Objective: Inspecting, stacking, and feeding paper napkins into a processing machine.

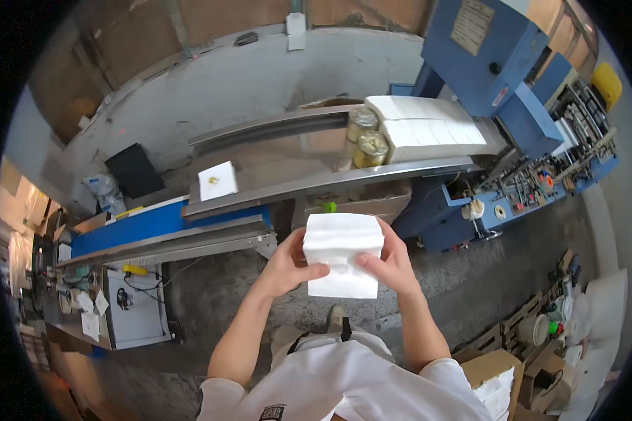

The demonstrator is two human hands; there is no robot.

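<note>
Between my two hands is a thick stack of white paper napkins [344, 231], held in front of my body. My left hand [286, 266] grips its left side, with the thumb laid across the near face. On the opposite side my right hand [395, 265] clasps it the same way, thumb also on the near face. The fingers behind the stack are mostly hidden. Beyond it runs a long metal chute [288, 151], where a row of white napkins [432, 133] lies packed together. Two round yellowish weights or cans [371, 149] stand against the row's left end.
A single napkin with a yellow print [218, 181] lies on the chute's left part. A blue conveyor belt [154, 228] extends to the left. At the right stands a blue machine [474, 56] with a tool-covered bench [527, 196]. An open cardboard box [495, 365] sits at lower right.
</note>
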